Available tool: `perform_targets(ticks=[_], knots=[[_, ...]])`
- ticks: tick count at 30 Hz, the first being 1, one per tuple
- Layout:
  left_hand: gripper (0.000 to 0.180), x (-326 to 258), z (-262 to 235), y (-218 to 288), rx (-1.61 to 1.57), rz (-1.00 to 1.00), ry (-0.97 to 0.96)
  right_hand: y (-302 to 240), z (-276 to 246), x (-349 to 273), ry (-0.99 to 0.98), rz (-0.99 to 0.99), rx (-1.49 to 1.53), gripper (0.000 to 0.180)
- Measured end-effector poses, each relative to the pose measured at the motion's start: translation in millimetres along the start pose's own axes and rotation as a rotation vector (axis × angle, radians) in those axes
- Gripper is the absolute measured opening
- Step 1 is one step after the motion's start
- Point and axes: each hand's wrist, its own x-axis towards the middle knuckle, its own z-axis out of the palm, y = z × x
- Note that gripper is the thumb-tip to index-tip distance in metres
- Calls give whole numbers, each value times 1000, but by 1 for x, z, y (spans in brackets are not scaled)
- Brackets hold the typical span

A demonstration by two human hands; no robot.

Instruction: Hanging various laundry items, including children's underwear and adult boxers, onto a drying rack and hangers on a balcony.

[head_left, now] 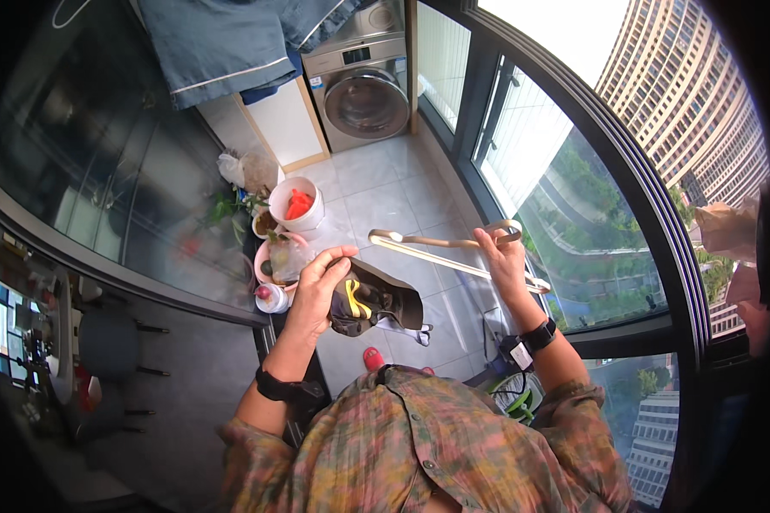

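My left hand (318,289) is closed on the edge of a dark cap (395,301), its fingers along the top left of it. The cap is tilted so that its inside shows, with a yellow patch near my fingers. Off to the right, my right hand (506,267) grips a pale gold clothes hanger (436,259) near its hook end. The hanger lies roughly level in the air, its long bars reaching left to just above the cap without anything hung on it. Some white straps dangle below the cap; I cannot tell what they belong to.
A washing machine (364,101) stands at the far end under hanging blue-grey clothes (222,56). Along the left are a white bucket (298,214) with something red inside, plants (235,212) and a white bottle (270,297). Windows (565,197) line the right side.
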Motion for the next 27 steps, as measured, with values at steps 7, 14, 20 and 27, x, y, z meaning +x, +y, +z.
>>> perform_targets(ticks=[7,14,20,27], knots=[[19,12,28,6,-209,34,80,-63,-47,3,-130,205,1181,56],[22,2,68,25,-150,41,-88,-83,39,-21,-8,251,1548,58],[37,-16,50,76,-59,132,-172,-21,49,2,-153,-242,716,35],[23,7,-21,36,585,337,117,-34,37,24,-91,-363,253,32]])
